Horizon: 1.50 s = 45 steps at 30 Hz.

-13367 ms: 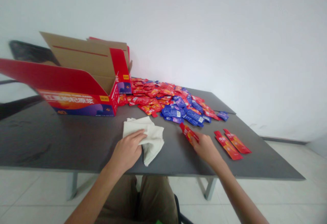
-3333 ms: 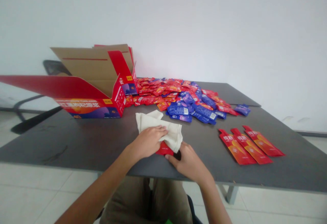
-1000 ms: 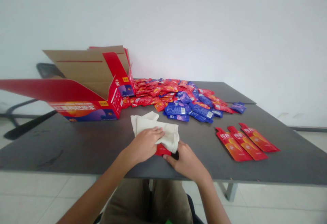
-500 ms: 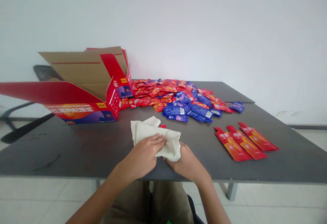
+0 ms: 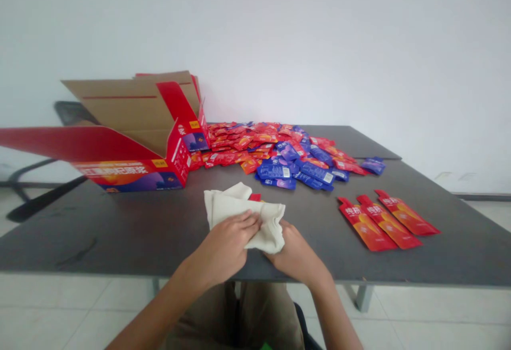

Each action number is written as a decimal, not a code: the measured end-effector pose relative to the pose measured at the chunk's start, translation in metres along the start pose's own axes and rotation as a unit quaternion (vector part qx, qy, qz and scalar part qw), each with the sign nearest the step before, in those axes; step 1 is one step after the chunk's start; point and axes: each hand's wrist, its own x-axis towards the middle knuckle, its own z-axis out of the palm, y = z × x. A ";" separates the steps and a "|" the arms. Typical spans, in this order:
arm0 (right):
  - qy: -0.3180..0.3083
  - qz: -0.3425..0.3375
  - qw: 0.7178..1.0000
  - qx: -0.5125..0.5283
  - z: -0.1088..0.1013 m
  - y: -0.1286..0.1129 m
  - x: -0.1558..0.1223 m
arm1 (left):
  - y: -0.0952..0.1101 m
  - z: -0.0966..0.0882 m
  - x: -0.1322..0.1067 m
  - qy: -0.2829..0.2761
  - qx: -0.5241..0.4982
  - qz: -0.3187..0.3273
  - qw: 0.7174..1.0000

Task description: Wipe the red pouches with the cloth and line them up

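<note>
A folded off-white cloth (image 5: 227, 206) lies across both hands near the table's front edge. My left hand (image 5: 229, 241) presses on its top, fingers closed on the fabric. At the cloth's right side, my right hand (image 5: 297, 251) is curled, its fingers mostly hidden underneath; what they grip cannot be made out. A small red corner of a pouch (image 5: 255, 197) peeks out behind the cloth, the remainder covered. To the right, three red-orange spouted pouches lie side by side: a left pouch (image 5: 367, 227), a middle pouch (image 5: 389, 223) and a right pouch (image 5: 409, 215).
A heap of red pouches (image 5: 227, 157) and blue pouches (image 5: 273, 172) covers the table's back middle. An open red carton (image 5: 159, 171) stands at the left with flaps spread, another carton (image 5: 195, 139) behind it. A dark chair (image 5: 30, 209) is beyond the dark table (image 5: 131, 233).
The cloth's right edge and my right hand have shifted slightly right. A little more of the red corner shows behind the cloth. The view has moved slightly.
</note>
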 end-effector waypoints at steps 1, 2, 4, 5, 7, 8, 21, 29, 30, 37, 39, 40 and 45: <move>-0.002 -0.002 1.000 0.002 0.000 0.000 0.000 | 0.001 0.000 -0.002 0.000 -0.001 0.001 1.000; 0.000 0.006 1.000 0.000 0.000 0.000 0.000 | 0.000 0.000 0.000 -0.001 -0.001 -0.006 1.000; 0.010 0.032 0.999 -0.010 -0.001 -0.001 0.000 | -0.008 -0.001 0.009 -0.002 0.004 -0.032 0.999; 0.013 0.044 0.999 -0.014 -0.001 -0.002 -0.001 | -0.013 -0.002 0.015 -0.005 0.005 -0.044 0.999; 0.019 0.053 0.998 -0.015 -0.002 -0.003 -0.002 | -0.021 -0.003 0.025 -0.008 0.008 -0.060 0.998; 0.021 0.053 0.998 -0.013 -0.002 -0.003 -0.003 | -0.022 -0.003 0.026 -0.010 0.010 -0.061 0.998; 0.009 0.041 0.999 -0.010 -0.001 -0.002 -0.002 | -0.029 -0.014 0.001 0.065 0.020 -0.113 0.991; 0.009 0.079 0.995 -0.054 0.003 0.002 -0.007 | -0.036 -0.030 -0.061 0.117 0.058 -0.235 0.963; 0.014 0.081 0.994 -0.065 0.005 -0.001 -0.005 | -0.036 -0.028 -0.064 0.115 0.064 -0.246 0.960; 0.052 0.138 0.956 -0.254 0.042 -0.036 0.032 | -0.041 -0.017 -0.062 0.101 0.100 -0.246 0.959; 0.040 0.152 0.944 -0.289 0.052 -0.042 0.043 | -0.042 -0.017 -0.063 0.097 0.107 -0.232 0.962; 0.033 0.159 0.940 -0.299 0.054 -0.043 0.048 | -0.042 -0.016 -0.064 0.097 0.109 -0.227 0.963; 0.011 0.199 0.950 -0.240 0.043 -0.044 0.056 | -0.041 -0.014 -0.068 0.098 0.106 -0.210 0.967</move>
